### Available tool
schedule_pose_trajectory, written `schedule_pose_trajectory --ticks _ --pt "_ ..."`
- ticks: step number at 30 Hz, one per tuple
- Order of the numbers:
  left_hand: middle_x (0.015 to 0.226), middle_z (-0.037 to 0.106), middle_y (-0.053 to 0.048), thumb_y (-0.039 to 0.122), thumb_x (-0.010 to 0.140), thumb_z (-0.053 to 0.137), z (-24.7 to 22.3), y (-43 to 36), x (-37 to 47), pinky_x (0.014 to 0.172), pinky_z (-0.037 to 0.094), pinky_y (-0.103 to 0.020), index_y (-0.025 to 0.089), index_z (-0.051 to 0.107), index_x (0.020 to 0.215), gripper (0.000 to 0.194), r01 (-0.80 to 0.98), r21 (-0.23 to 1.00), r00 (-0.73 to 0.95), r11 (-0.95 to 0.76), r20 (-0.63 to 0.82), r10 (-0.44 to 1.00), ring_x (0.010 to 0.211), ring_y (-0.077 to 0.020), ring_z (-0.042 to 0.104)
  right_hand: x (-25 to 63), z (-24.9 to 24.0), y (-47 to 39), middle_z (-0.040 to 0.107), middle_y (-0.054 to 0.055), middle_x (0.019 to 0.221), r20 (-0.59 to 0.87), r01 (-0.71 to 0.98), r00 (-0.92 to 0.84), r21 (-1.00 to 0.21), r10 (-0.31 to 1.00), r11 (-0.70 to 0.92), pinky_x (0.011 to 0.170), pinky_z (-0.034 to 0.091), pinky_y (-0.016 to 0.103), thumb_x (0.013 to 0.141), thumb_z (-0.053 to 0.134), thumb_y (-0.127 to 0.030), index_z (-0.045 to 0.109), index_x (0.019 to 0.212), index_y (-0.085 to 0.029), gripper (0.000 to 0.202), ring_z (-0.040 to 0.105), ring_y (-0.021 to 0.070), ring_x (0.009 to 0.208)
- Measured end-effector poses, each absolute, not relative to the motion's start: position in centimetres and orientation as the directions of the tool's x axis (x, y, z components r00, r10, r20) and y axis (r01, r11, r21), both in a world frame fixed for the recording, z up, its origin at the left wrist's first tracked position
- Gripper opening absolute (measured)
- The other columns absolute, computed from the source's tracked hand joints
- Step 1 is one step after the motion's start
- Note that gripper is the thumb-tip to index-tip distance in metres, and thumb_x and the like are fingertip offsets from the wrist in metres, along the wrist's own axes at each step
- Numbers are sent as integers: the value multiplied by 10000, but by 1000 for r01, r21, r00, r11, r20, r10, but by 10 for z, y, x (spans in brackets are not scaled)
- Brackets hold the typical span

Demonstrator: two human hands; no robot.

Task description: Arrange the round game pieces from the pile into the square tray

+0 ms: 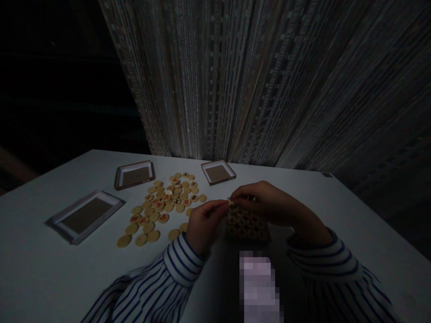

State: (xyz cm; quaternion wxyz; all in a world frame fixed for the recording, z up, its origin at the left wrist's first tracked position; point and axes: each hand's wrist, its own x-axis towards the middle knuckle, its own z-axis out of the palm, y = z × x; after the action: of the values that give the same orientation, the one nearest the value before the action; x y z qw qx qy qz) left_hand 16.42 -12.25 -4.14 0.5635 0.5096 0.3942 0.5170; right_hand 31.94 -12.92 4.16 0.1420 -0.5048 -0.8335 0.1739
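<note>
Below the middle of the view, a small box (249, 234) holds rows of round wooden Chinese chess pieces with dark characters. My left hand (204, 224) reaches in from its left side, thumb and fingers pressed together at the far left corner. From the right, my right hand (269, 202) arches over the box's far side, hiding part of the rows. Its fingertips are closed together and meet those of my left hand at that corner, beside one piece (233, 206). Whatever is pinched there is too small and dark to make out.
Loose Chinese chess pieces (154, 216), some with red or black characters, lie scattered left of my hands. Shallow trays stand around them: one at near left (114, 202), another at far left (134, 183), a third (219, 181) near the curtain (215, 89). A pixelated patch covers the front.
</note>
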Motion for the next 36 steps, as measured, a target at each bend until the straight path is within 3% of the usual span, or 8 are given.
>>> schedule_pose_trajectory --ticks 5,16,28,36 --pt "556 645 -5 307 527 751 -40 -122 163 578 466 -244 159 693 679 220 -283 955 216 91 -29 976 569 -135 581 317 42 -130 682 11 789 77 802 -425 -430 902 415 646 406 224 790 485 -192 664 866 -185 194 599 131 724" --pt "618 655 -12 299 519 778 -47 -121 164 570 444 -197 121 651 745 314 -499 788 323 362 -218 921 576 -96 582 318 37 -126 675 22 823 137 788 -450 -403 882 465 658 402 228 803 485 -231 652 876 -186 188 594 135 749" --pt "683 672 -38 319 520 776 -47 -122 163 600 462 -250 133 614 817 386 -513 774 359 372 -200 912 618 -145 612 315 35 -127 646 46 933 102 799 -486 -349 868 489 702 414 275 776 551 -292 604 1008 -192 258 570 170 833" --pt "614 619 -6 370 572 737 -49 -120 161 546 411 -204 129 640 754 317 -463 829 326 315 -171 930 560 -97 555 315 33 -127 627 58 960 135 778 -543 -292 829 557 758 413 297 791 536 -242 589 1006 -171 233 547 175 888"
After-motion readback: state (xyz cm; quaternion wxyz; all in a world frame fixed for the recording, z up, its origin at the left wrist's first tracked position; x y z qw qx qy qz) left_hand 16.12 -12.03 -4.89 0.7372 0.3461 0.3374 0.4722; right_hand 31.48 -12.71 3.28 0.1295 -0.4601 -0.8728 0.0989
